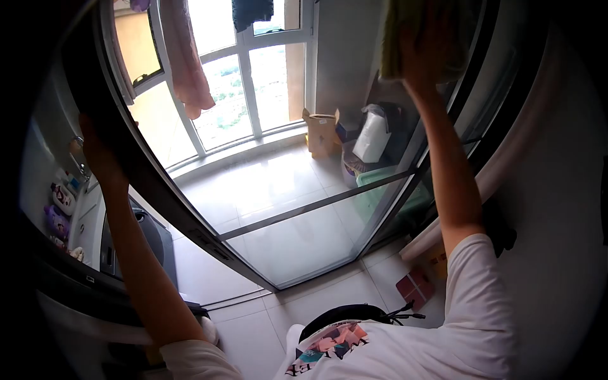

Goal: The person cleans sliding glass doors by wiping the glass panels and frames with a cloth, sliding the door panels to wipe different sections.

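Observation:
My right hand point(425, 54) is raised at the upper right, its fingers spread over a yellow-green cloth point(394, 44) that lies flat against the glass of a sliding door point(304, 234). At the left, my left hand point(101, 152) is at the dark door frame point(136, 149). Its fingers are dark and partly hidden there, so their grip cannot be made out.
Behind the glass stand a cardboard box point(323, 133), a white package point(372, 134) and a green bin point(380, 183). Clothes point(187, 69) hang by the windows. Bottles point(62, 197) sit at the left. A pink box point(415, 287) lies on the floor.

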`<state>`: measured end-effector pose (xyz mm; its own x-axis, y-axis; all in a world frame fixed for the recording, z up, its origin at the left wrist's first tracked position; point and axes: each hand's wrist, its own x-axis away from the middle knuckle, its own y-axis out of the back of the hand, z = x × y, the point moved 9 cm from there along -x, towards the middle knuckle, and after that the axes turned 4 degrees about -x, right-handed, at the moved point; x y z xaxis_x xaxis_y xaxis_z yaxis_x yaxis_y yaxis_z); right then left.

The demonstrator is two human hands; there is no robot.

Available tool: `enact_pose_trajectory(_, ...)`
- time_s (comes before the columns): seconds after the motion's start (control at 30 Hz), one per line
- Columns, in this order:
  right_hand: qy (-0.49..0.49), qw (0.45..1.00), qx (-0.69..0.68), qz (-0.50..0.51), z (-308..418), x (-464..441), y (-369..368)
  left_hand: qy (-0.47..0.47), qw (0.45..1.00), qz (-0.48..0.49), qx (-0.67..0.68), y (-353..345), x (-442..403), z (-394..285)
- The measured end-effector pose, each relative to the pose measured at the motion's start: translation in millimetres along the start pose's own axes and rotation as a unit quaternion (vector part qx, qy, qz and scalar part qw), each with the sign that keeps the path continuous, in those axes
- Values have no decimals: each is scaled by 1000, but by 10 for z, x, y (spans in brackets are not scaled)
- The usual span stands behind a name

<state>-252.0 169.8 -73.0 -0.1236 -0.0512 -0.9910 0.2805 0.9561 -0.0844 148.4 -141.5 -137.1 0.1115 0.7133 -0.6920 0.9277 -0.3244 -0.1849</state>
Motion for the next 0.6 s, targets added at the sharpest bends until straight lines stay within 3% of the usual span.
enact_pose_trajectory(0.03, -1, 1000, -4, 0, -207, -59, -72, -9, 1000, 5, 9, -12, -3, -2)
enact_pose_trajectory(0.1, -98, 992, 40, -71, -586, -130, -35, -2, 999, -28, -43, 99, -27, -26)
enact_pose_trajectory(0.13, -99, 992, 37, -73, -558, -78, -13, -98, 951, -109, -273, 187, 42, -321)
enact_pose_trajectory(0.17, -54, 996, 15, -68, -442, 32, 29, -185, 836, -181, -483, 171, 170, -622)
enact_pose_trajectory(0.2, -9, 998, -6, -62, -245, 130, 114, -147, 858, -179, -458, 183, 300, -811)
enact_pose_trajectory(0.23, -44, 998, 6, -45, -237, 352, 115, -477, 612, -61, -627, -146, 730, -1188)
enact_pose_trajectory(0.27, -80, 996, 18, -26, -236, 664, 90, -510, 659, 42, -551, -99, 817, -1498)
enact_pose_trajectory(0.3, -91, 996, 18, -14, -162, 943, 99, -435, 740, 32, -512, 13, 919, -1596)
enact_pose_trajectory(0.33, -102, 995, 17, -1, -78, 1220, 111, -403, 763, 59, -501, 6, 1095, -1683)
enact_pose_trajectory(0.43, -95, 994, -30, 37, 286, 1868, 186, -375, 745, 194, -517, -231, 1774, -1799)
enact_pose_trajectory(0.47, -59, 993, -42, 92, 442, 2031, 137, -365, 735, 233, -521, -324, 1968, -1788)
enact_pose_trajectory(0.5, -23, 988, -54, 146, 568, 2123, 66, -355, 731, 258, -522, -398, 2113, -1774)
enact_pose_trajectory(0.6, -49, 981, -58, 176, 608, 2089, 18, -335, 729, 283, -525, -515, 2290, -1755)
